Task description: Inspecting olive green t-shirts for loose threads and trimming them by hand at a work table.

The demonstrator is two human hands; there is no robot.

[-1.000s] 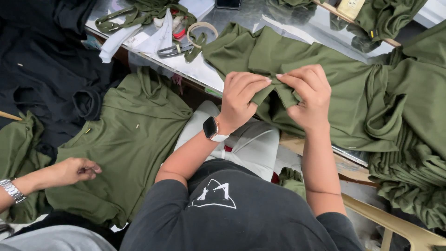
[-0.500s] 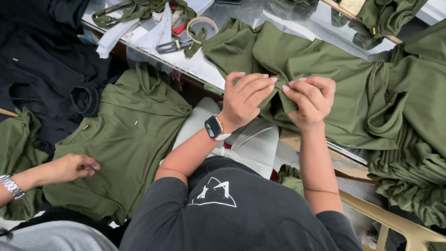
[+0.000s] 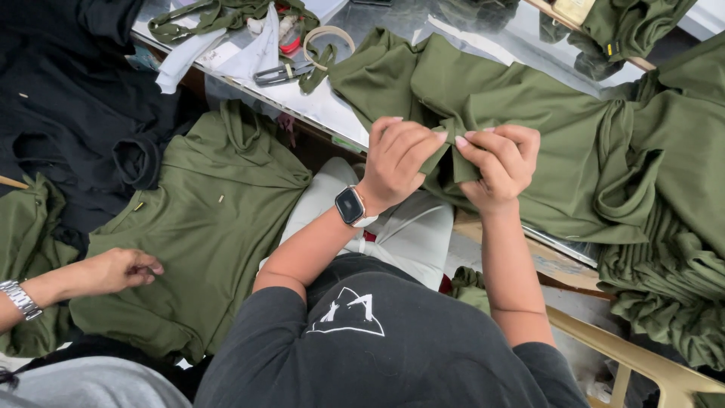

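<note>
We pinch an olive garment [image 3: 529, 128] fold with both hands [image 3: 396, 162] [image 3: 498, 162] clamped together; next likely calls for steady tension.

left hand [image 3: 396, 162] – slid down the olive garment [image 3: 529, 128], fingers now bunching a tighter fold | right hand [image 3: 498, 162] – lowered, pinch drawn close to the left | co-worker's hand [image 3: 121, 270] – edged right on the olive shirt [image 3: 204, 227]

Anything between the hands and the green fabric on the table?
Nothing visible. The left hand and right hand both pinch a fold of the green fabric directly. The scissors lie apart, further left on the table.
</note>
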